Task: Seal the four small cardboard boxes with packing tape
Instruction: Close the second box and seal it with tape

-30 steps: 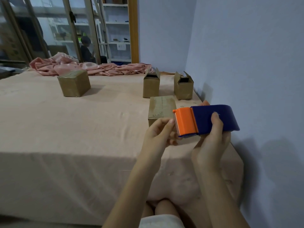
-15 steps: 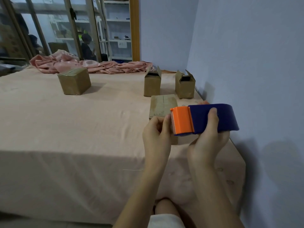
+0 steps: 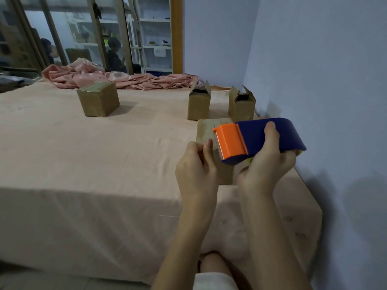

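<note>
Cardboard, thin and light: near box (image 3: 206,130) on pink-clothed worktop (image 3: 104,164), close to right edge, directly behind both hands. Top flaps down, centre seam visible, no clear sign of tape across it yet. Likely to slide or tip on cloth under a firm pull, so probably best steadied by pressing flat on the lid or bracing a side wall, never by squeezing the walls inward.

Right hand (image 3: 266,164) wrapped round blue body of dispenser (image 3: 257,139), thumb over the top, fingers beneath; orange cutter end toward the left, held above the box, not touching it. Rigid plastic, easy to grip; toothed edge at orange end worth keeping clear of fingers.

Left hand (image 3: 196,164) curled just beside the cutter, thumb and fingers pinched together as if on the tape's free end; tape itself too thin and clear to confirm. Sticky and floppy by nature, apt to fold on itself, so best kept taut between both hands.

Further back: two open boxes (image 3: 199,105) (image 3: 240,105) side by side with flaps up, near the wall. Closed box (image 3: 98,99) well apart to the left, glossy on top, probably taped already. Crumpled pink fabric (image 3: 125,78) along far edge.
</note>
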Available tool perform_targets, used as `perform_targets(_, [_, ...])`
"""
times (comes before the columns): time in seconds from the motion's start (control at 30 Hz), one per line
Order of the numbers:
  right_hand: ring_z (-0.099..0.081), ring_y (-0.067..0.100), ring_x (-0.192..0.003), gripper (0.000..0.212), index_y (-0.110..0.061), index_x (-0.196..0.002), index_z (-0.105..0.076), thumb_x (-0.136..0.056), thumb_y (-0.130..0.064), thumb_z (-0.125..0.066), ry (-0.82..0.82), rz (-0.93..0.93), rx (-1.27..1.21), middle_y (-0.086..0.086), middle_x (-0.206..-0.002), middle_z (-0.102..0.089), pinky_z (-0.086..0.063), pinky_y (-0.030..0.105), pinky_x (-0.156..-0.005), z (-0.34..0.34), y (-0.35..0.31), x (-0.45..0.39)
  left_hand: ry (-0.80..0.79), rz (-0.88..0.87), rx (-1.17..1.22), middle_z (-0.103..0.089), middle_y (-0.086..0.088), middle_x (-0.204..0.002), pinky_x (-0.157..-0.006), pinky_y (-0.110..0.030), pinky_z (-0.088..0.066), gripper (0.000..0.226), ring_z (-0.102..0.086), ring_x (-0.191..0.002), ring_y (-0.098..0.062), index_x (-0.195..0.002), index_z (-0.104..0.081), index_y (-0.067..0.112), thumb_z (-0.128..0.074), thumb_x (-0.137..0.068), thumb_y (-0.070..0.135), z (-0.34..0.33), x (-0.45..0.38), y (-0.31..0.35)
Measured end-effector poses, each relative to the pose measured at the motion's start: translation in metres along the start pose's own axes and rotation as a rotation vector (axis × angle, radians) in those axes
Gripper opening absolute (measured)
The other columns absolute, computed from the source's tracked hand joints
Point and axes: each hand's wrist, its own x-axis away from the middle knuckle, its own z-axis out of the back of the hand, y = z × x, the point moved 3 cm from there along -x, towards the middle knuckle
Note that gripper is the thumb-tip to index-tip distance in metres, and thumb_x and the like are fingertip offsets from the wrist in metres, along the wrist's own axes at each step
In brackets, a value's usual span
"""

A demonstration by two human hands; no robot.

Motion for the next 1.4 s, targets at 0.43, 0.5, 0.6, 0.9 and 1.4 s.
perform_targets(0.43, [-0.062, 0.003, -0.09, 0.04, -0.022, -0.114, -0.037, -0.085, -0.021, -0.065, -0.196, 0.444, 0.403, -0.012, -0.103, -0.057, -0.053, 0.016, -0.067, -0.036, -0.015, 0.002, -0.03, 0.171, 0.037, -0.058, -0.003, -0.058, -0.054, -0.035, -0.046, 0.033, -0.056, -0.056, -0.022, -0.067, -0.059, 0.01, -0.054, -0.094, 0.029, 0.023, -0.037, -0.026])
perform_targets(0.5, [-0.06, 0.006, -0.091, 0.044, -0.015, -0.12, -0.037, -0.086, -0.022, -0.065, -0.239, 0.495, 0.53, -0.009, -0.108, -0.055, -0.053, 0.017, -0.07, -0.044, -0.007, 0.004, -0.058, 0.226, 0.04, -0.056, 0.002, -0.054, -0.053, -0.032, -0.045, 0.034, -0.054, -0.05, -0.014, -0.066, -0.062, 0.01, -0.055, -0.094, 0.029, 0.021, -0.043, -0.039])
perform_targets(0.6, [-0.054, 0.008, -0.09, 0.054, -0.004, -0.129, -0.037, -0.087, -0.024, -0.065, -0.248, 0.556, 0.715, 0.005, -0.119, -0.056, -0.049, 0.012, -0.067, -0.053, 0.002, 0.004, -0.093, 0.278, 0.054, -0.054, 0.007, -0.047, -0.051, -0.03, -0.046, 0.035, -0.049, -0.041, -0.006, -0.065, -0.063, 0.009, -0.056, -0.093, 0.028, 0.017, -0.048, -0.055])
perform_targets(0.9, [-0.045, 0.008, -0.083, 0.048, 0.0, -0.122, -0.045, -0.084, -0.024, -0.065, -0.238, 0.769, 1.015, 0.013, -0.11, -0.061, -0.042, 0.018, -0.064, -0.066, 0.009, 0.012, -0.158, 0.367, 0.169, -0.051, 0.009, -0.046, -0.036, -0.012, -0.035, 0.035, -0.046, -0.033, -0.003, -0.061, -0.061, 0.01, -0.057, -0.093, 0.022, 0.004, -0.046, -0.073])
perform_targets(1.4, [-0.059, 0.019, -0.1, 0.053, -0.006, -0.131, -0.036, -0.089, -0.03, -0.058, -0.287, 0.759, 1.308, 0.009, -0.119, -0.058, -0.047, 0.024, -0.073, -0.077, 0.01, 0.001, -0.433, 0.469, -0.061, -0.052, -0.004, -0.054, -0.055, -0.033, -0.042, 0.058, -0.052, -0.054, -0.022, -0.066, -0.054, 0.002, -0.039, -0.093, 0.051, -0.009, -0.028, -0.084])
